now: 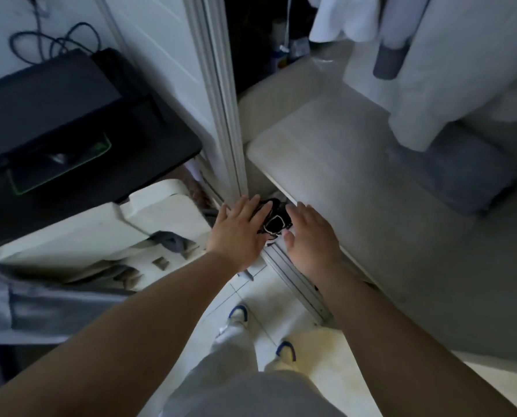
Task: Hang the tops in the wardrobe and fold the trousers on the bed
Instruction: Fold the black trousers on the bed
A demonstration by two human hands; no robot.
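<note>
A: Head view. Where's the garment from the grips?

B: A small black bundle [273, 218] with white outlines sits low between both hands, at the foot of the wardrobe [356, 164], by the door frame [225, 115]. The left hand [239, 230] has straight fingers overlapping the bundle's left edge; whether they press it I can't tell. The right hand [309, 236] is just beside its right edge, fingers relaxed. Neither grips anything.

A: Long axis? Nearer hand?

B: Too bunched to give an axis. The left looks nearer, by a hair.

A: And inside the wardrobe?

B: White tops [407, 70] hang beyond and right of the grips, a grey folded pile [461, 173] beneath them. A white chair [106, 233] stands left of the left grip, a grey cloth [173, 240] on it.
</note>
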